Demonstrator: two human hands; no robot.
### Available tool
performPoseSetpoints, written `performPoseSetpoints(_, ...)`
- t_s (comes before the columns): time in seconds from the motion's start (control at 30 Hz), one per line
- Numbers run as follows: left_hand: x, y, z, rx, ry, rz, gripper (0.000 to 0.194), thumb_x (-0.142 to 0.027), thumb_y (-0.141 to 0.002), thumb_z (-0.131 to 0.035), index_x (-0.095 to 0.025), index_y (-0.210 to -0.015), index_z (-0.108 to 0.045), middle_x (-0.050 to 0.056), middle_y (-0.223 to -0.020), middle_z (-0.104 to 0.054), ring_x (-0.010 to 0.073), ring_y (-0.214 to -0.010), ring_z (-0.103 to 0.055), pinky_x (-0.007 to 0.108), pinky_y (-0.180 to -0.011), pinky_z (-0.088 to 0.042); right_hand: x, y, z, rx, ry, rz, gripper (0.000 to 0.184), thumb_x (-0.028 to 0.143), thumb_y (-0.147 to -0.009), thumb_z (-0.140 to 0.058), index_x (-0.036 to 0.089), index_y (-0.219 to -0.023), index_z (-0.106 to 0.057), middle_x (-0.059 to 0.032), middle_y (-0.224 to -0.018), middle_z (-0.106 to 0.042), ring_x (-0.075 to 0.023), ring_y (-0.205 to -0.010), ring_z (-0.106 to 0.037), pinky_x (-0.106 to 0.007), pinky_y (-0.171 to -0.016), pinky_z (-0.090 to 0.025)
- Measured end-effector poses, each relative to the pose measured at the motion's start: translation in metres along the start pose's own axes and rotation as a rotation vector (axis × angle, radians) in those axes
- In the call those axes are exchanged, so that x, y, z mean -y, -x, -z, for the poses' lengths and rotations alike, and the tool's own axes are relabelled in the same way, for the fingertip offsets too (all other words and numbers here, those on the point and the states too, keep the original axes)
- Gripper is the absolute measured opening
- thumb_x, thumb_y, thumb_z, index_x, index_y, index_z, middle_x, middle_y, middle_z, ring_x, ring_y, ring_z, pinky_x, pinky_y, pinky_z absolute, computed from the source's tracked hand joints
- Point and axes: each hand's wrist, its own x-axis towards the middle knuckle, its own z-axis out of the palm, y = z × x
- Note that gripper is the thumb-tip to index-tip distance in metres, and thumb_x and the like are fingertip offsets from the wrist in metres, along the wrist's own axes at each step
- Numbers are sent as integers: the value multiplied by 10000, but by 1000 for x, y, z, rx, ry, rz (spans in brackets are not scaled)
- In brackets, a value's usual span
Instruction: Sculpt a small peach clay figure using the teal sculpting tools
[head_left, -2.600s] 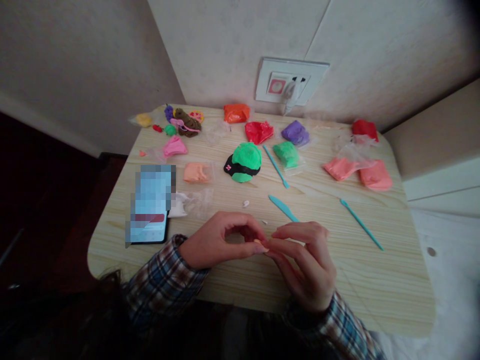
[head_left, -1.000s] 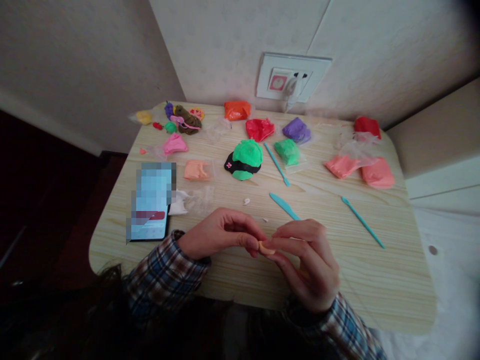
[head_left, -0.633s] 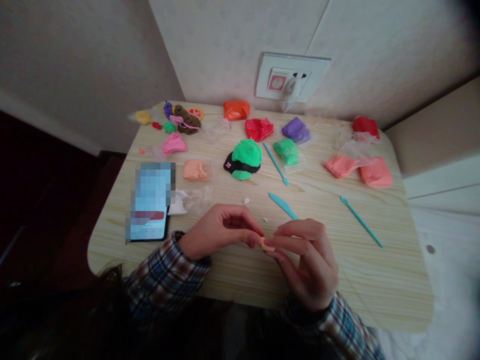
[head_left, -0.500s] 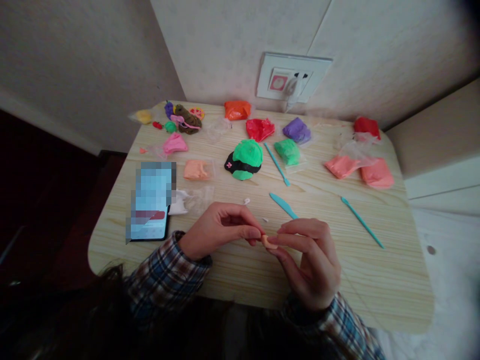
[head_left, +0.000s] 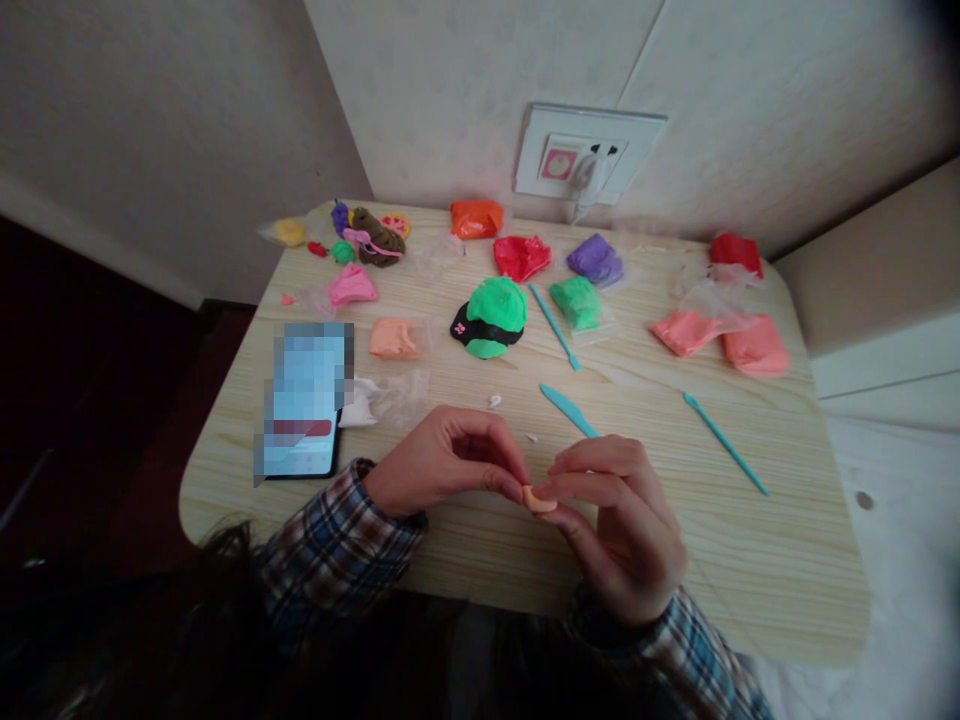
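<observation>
A small piece of peach modelling clay (head_left: 540,501) is pinched between my two hands, above the front part of the table. My left hand (head_left: 454,465) grips its left end with thumb and forefinger. On the other side, my right hand (head_left: 619,525) presses it between thumb and fingers. Just beyond them lie a blue plastic clay knife (head_left: 568,409) and tiny white bits of clay (head_left: 494,401). Farther back sits a green clay cap (head_left: 496,312) with a black band and brim. An opened bag of peach clay (head_left: 397,339) rests to its left.
A phone (head_left: 304,400) lies at the left. Blue sculpting tools (head_left: 724,442) lie at the right and centre. Bags of orange (head_left: 477,218), purple (head_left: 595,260) and coral clay (head_left: 754,345) line the back and right. Small clay figures (head_left: 377,238) stand at the back left.
My hands have shifted very slightly, and the peach clay between them has tilted a little and shows more. Nothing on the table has visibly moved.
</observation>
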Motion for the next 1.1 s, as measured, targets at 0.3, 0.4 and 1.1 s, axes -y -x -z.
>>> performPoseSetpoints(0.3,0,-1,-4,4,67,-43,153,-121,-592,-811,-122,-622,-661,-21,-605,-668,94,-588,-632,200,-631,-520,0,-1,-1,-64,-67,-30,144,127,-825,-618,206,-941,-652,-26,-850,-582,-172,-810,-555,-342,-685,-445)
performPoseSetpoints(0.4,0,-1,-3,6,57,-48,161,-137,-590,-816,-123,-607,-656,-16,-605,-668,102,-592,-636,207,-626,-520,1,-2,-1,-46,-49,-9,128,137,-842,-603,199,-944,-650,-28,-844,-586,-175,-807,-554,-356,-686,-440)
performPoseSetpoints(1.1,1,-1,-4,-24,48,-19,162,-148,-610,-802,-127,-655,-648,-23,-629,-660,102,-611,-625,230,-661,-515,1,-2,-2,-65,-12,23,141,126,-859,-572,186,-956,-655,-34,-842,-607,-174,-801,-564,-359,-688,-438)
